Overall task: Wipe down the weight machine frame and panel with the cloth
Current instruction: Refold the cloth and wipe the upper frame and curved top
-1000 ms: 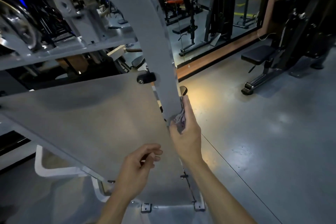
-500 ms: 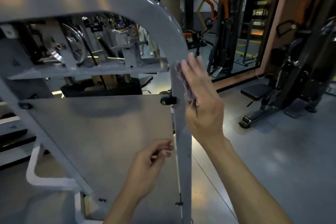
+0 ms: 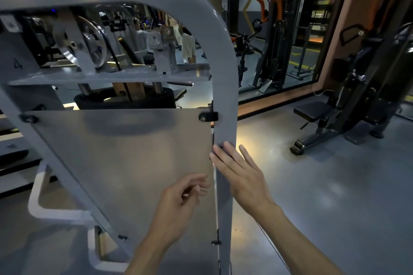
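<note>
My right hand's fingers (image 3: 223, 152) lie straight and slightly spread, pressing flat on the grey frame post (image 3: 225, 100); only a dark sliver of the cloth (image 3: 221, 147) shows under the fingertips, so I think it is pinned there, but the view is poor. The right hand (image 3: 241, 176) sits below the black panel clip (image 3: 208, 116) on that post, lower than half a second ago, when it was up by the bend above the clip. My left hand (image 3: 178, 203) hovers in front of the panel (image 3: 125, 158), just left of the post, fingers loosely curled on nothing, much as before. The post's long axis runs vertically, curving leftward at its top. I can read no writing or brand anywhere.
</note>
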A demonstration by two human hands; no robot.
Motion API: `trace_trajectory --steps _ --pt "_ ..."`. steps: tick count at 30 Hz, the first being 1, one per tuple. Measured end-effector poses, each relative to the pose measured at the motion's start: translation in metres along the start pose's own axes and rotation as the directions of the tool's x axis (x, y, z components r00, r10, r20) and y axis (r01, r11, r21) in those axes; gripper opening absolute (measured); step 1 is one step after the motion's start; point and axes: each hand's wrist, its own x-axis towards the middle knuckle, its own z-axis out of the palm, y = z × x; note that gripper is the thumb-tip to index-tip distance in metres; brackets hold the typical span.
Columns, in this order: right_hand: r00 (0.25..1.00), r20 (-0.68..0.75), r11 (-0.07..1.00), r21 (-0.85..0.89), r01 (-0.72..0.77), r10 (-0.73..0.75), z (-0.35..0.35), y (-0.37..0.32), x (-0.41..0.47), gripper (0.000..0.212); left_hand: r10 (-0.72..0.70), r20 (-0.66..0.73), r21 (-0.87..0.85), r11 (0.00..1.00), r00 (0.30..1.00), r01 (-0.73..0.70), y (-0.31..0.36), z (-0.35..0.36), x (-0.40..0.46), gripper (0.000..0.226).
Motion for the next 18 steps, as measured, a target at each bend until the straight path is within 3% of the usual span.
trace_trajectory --steps 2,6,13,14,16,18 --pt "0.997 0.054 0.998 -0.030 0.057 -0.055 0.008 0.004 -0.010 0.075 0.003 0.015 -0.002 1.000 1.000 -0.003 0.001 0.005 -0.001 0.032" --pt "0.944 0.310 0.992 -0.025 0.124 -0.110 0.024 0.001 -0.042 0.096 -0.003 0.003 0.004 1.000 1.000 0.003 -0.001 0.007 -0.003 0.033" --pt "0.945 0.321 0.960 0.278 -0.026 -0.067 0.036 -0.004 -0.085 0.070 -0.049 0.010 0.005 0.999 0.999 0.049 -0.009 0.019 0.007 0.030" --pt "0.935 0.352 0.943 0.326 -0.074 -0.048 0.037 -0.004 -0.097 0.064 -0.057 0.021 0.017 0.998 0.998 0.057 -0.011 0.023 0.009 0.032" --pt "0.877 0.468 0.848 0.415 -0.329 0.111 0.034 -0.007 -0.121 0.056 -0.080 0.047 0.039 0.996 0.996 0.079 -0.016 0.030 0.013 0.036" --pt "0.719 0.640 0.631 0.446 -0.635 0.271 0.036 -0.010 -0.145 0.052 -0.110 0.068 0.056 0.993 0.992 0.107 -0.023 0.037 0.015 0.034"
